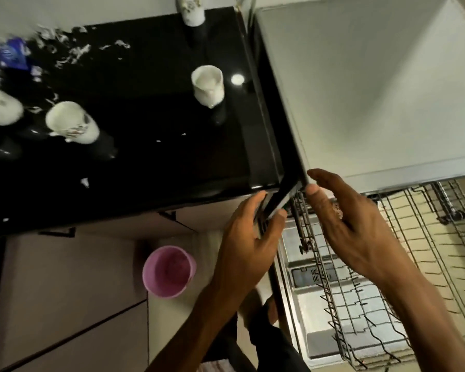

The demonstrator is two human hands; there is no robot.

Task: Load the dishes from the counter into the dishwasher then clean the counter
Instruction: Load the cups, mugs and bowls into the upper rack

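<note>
Several white mugs stand on the black counter [145, 157]: one near its right edge [207, 84], one at the left [70, 122], one at the far left edge [0, 106] and one at the back [191, 9]. At the counter's front right corner my left hand [247, 237] grips a thin dark flat object [278, 201], seen edge-on; I cannot tell what it is. My right hand [352, 224] hovers just right of it with relaxed fingers, its thumb by the object's upper end. Below my hands the wire dishwasher rack [403, 264] is pulled out, nothing in its visible part.
White scraps [73, 52] and a blue wrapper [14, 53] litter the counter's back left. A pink bucket [168, 273] stands on the floor beneath the counter edge. The grey dishwasher top [373, 89] adjoins the counter on the right. The open door [314, 299] lies under the rack.
</note>
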